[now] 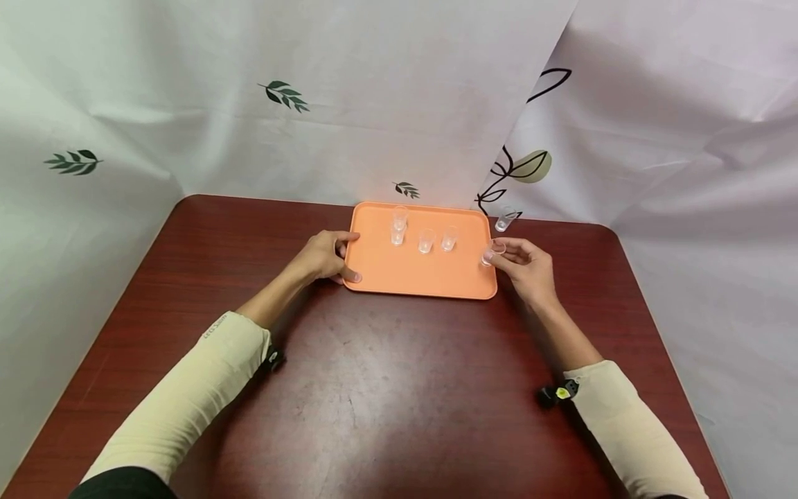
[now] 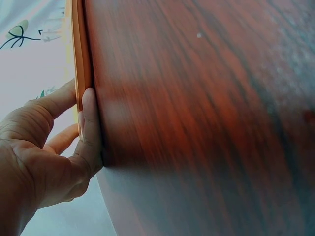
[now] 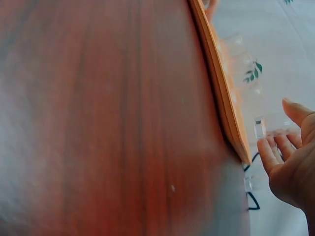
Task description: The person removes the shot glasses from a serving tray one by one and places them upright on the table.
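Left hand: the left hand (image 1: 325, 256) grips the left edge of the orange tray (image 1: 405, 277), thumb on the rim and fingers curled round it; in the left wrist view the thumb lies flat along the tray's thin edge (image 2: 81, 54).
Right hand: the right hand (image 1: 528, 267) pinches a small clear cup (image 1: 490, 254) between thumb and fingertips at the tray's right edge, about 3 o'clock of the tray's centre; in the right wrist view the cup (image 3: 260, 128) sits at the fingertips (image 3: 266, 150), just beside the tray's corner.
Tray: flat rectangle of smooth orange plastic with rounded corners and a low raised rim, lying at 12 o'clock of the tabletop.
Cups on tray: three more clear cups, small and tapered, stand upright in the tray's far half: a taller one or a stack (image 1: 398, 225) at about 11 o'clock of the tray's centre, then two (image 1: 427, 240) (image 1: 449, 238) close together to its right.
Cup off tray: one clear cup (image 1: 506, 218) stands on the tabletop just beyond the tray's far right corner.
Tabletop: dark red-brown wood-grain surface (image 1: 386, 388), glossy, rounded corners.
Sleeves: cream long sleeves (image 1: 187, 395); small dark lettering at the left cuff, too small to read.
Backdrop: white draped cloth (image 1: 187, 104) printed with dark green leaf sprigs.
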A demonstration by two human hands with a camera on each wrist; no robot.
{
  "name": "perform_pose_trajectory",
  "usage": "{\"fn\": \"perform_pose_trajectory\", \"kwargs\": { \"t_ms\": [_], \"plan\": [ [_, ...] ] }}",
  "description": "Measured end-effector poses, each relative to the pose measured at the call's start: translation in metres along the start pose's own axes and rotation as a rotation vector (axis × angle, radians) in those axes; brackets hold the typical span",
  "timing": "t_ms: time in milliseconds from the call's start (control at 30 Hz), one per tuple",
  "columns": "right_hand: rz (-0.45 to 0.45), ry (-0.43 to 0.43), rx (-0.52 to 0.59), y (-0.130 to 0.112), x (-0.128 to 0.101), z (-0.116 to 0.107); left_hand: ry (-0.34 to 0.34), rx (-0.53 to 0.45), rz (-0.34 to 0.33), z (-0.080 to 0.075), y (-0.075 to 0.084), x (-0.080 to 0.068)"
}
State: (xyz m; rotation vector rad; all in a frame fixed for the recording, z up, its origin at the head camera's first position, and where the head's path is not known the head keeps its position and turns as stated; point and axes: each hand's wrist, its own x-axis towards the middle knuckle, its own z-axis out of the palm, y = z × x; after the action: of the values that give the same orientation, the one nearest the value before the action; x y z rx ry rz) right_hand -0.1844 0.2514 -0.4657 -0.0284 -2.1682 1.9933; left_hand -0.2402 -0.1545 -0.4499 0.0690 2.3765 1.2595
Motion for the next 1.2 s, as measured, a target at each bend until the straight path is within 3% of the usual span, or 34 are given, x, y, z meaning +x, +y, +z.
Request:
{"fn": "perform_pose_trajectory", "kwargs": {
  "t_ms": [267, 733, 1200],
  "plan": [
    [0.022, 0.085, -0.001, 0.001, 0.013, -0.011, 0.007, 0.002, 0.002, 0.001, -0.001, -0.001],
    [0.092, 0.16, 0.036, 0.007, 0.035, -0.027, 0.015, 0.001, -0.006, 0.0, -0.003, -0.002],
    [0.169, 0.223, -0.034, 0.016, 0.055, -0.041, 0.012, -0.004, 0.014, 0.001, -0.002, 0.0]
  ]
}}
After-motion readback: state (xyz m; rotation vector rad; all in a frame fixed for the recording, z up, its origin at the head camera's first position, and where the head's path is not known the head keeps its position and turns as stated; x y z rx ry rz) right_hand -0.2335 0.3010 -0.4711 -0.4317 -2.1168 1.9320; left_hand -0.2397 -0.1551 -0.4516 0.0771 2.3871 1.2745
